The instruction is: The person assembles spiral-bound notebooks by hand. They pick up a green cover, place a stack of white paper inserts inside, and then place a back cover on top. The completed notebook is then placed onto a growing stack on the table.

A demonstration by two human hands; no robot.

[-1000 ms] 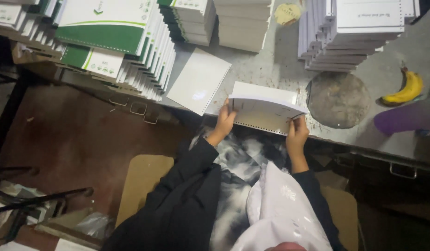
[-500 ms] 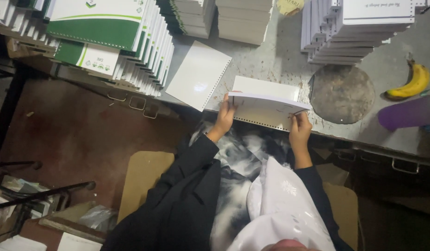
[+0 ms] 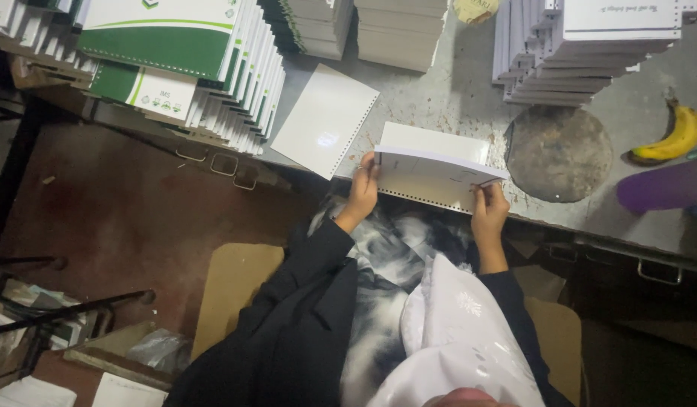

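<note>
At the near edge of the table [image 3: 454,98], between the two hands, lies a block of punched white sheets [image 3: 431,169]. The left hand [image 3: 361,192] clasps its left end; the right hand [image 3: 488,211] pinches its right corner, and the top leaf is lifted slightly over the rest. The step in hand looks like squaring and gathering the leaves; the next move would call for keeping the row of holes along the near edge aligned, since thin paper slides easily. Just left of the left grip lies a single glossy white cover sheet [image 3: 324,120], perforated on one side. Beyond it lean stacks of green-and-white booklets [image 3: 183,68]. Right of the right grip sit a rough, dull round disc [image 3: 558,153] and a yellow banana [image 3: 671,137].
</note>
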